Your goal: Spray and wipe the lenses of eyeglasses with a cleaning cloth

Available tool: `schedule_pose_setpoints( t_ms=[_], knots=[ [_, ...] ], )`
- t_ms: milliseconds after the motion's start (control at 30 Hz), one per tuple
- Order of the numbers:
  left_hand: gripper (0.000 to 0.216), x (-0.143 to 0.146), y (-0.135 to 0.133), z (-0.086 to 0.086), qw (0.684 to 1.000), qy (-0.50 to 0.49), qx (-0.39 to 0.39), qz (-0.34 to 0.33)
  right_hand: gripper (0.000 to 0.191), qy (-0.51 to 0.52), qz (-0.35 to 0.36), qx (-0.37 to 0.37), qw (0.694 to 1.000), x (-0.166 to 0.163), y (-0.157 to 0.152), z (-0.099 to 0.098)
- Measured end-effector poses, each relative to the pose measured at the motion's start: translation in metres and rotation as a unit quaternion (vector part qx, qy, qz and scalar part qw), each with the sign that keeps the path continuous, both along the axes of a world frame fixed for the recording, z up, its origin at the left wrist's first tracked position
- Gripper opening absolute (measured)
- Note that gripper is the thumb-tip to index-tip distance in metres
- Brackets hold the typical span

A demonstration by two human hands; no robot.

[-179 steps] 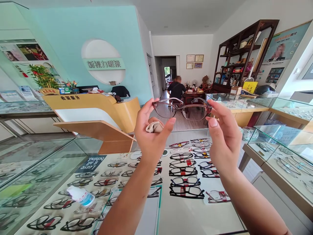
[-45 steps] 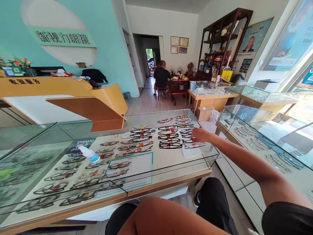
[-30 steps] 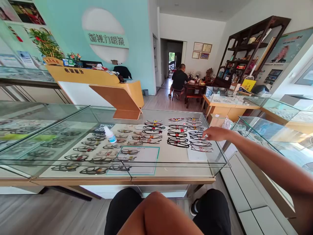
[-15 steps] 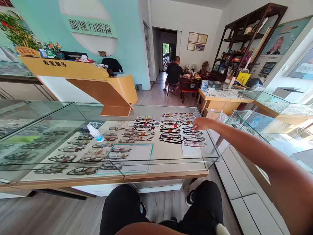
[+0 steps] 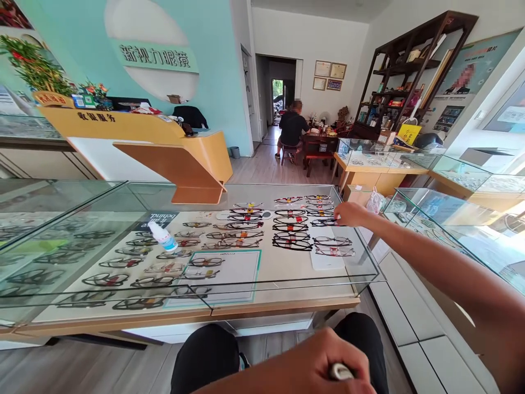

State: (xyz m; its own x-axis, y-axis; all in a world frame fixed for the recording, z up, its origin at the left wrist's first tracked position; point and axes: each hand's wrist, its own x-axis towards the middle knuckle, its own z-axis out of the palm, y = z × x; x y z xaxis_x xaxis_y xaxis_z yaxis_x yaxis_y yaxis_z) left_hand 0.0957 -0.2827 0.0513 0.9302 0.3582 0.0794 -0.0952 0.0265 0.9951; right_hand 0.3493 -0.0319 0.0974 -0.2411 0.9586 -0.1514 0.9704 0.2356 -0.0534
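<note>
My right hand [image 5: 350,214] reaches over the right end of the glass display case [image 5: 303,189]. Its fingers are closed at the end of a dark pair of eyeglasses [image 5: 324,222] in the rightmost column of frames. Nearer to me in that column are a thin-rimmed pair of glasses [image 5: 332,241] and a reddish pair [image 5: 334,251] by a white panel. My left hand [image 5: 334,358] is low in front of my legs, closed around something with a whitish rounded end [image 5: 341,372]; the rest of it is hidden.
A white and blue bottle [image 5: 163,237] stands on the case at left. Several rows of glasses lie under the glass, with a dark-framed column [image 5: 291,232] beside my right hand. A second glass case [image 5: 435,210] is at right. A person [image 5: 292,131] sits at a table far back.
My left hand has risen into view at the bottom with the whitish thing. My right hand has shifted slightly, and the gap below the pair at its fingers is wider. The view has tilted up slightly.
</note>
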Motion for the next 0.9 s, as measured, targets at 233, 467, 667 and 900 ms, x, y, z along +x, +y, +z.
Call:
schedule_pose_setpoints(
  t_ms=[233,467,667,900],
  knots=[
    [0.056,-0.039,0.121,0.012,0.946,0.019,0.01,0.325,0.024,0.366,0.035,0.093,0.925,-0.038,-0.016,0.046],
    [0.031,-0.023,0.208,0.02,0.949,0.138,0.094,0.266,0.016,0.664,0.103,0.153,0.724,-0.138,0.001,0.041],
    [0.044,-0.002,0.182,-0.007,0.979,0.123,-0.132,0.097,0.025,0.358,0.167,0.357,0.846,-0.168,-0.008,0.065],
    [0.05,-0.002,0.181,-0.023,0.936,-0.004,-0.277,0.218,0.034,0.132,0.193,0.425,0.874,-0.187,-0.017,0.079]
  ],
)
